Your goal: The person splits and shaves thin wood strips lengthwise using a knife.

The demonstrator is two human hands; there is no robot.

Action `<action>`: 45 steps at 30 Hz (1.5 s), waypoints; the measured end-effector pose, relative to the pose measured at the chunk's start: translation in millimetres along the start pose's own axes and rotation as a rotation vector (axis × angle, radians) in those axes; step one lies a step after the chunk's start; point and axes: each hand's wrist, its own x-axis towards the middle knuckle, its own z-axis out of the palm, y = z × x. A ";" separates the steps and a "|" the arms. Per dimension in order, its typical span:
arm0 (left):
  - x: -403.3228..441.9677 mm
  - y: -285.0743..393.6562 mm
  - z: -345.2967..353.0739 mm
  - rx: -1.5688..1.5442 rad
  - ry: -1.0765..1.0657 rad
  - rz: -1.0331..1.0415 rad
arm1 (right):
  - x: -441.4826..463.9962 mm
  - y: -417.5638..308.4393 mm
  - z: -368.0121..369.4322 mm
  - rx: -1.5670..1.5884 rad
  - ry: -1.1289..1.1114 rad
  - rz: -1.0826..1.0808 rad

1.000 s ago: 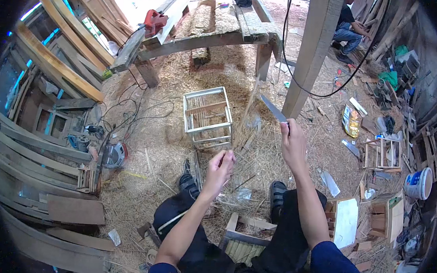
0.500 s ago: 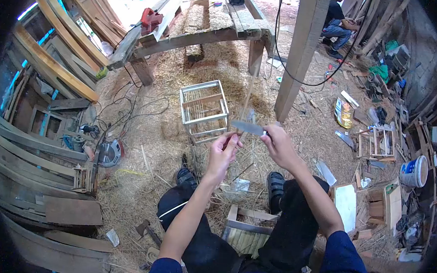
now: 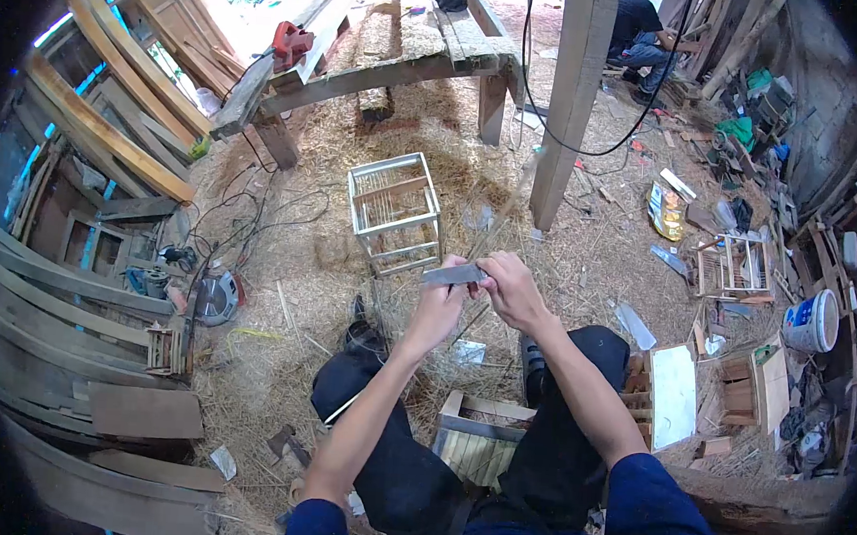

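My right hand (image 3: 513,290) is closed round the handle of a knife (image 3: 454,273), whose wide grey blade points left across the top of my left hand (image 3: 436,312). The fingers of my left hand are closed on a thin, pale strip (image 3: 495,218) that rises away from me, faint and partly blurred. Both hands are close together above my knees. Just beyond them, a small wooden frame with thin rods (image 3: 393,207) stands on the shavings. Between my legs is a slatted wooden piece (image 3: 476,447).
A wooden post (image 3: 571,109) rises ahead on the right, with a black cable beside it. Behind is a workbench (image 3: 391,77) carrying a red tool (image 3: 291,43). A person (image 3: 641,35) crouches at the back right. A circular saw (image 3: 217,296) lies left, an axe (image 3: 285,445) near my left leg.
My right hand has come left and in toward my left hand, bringing the knife from out on the right to lie over the left fingers. The view has shifted slightly.
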 end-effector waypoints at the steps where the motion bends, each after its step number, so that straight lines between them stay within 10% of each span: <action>1: -1.5 -5.7 1.6 -0.034 0.014 -0.053 | -1.9 0.2 2.2 -0.006 -0.005 0.005; 23: -16.7 -3.3 -2.9 0.216 0.095 -0.007 | 11.7 -2.3 3.7 -0.200 -0.016 -0.078; 45: -15.0 -31.5 4.7 -0.161 0.176 -0.193 | 11.3 -6.2 -5.2 -0.392 0.040 -0.049</action>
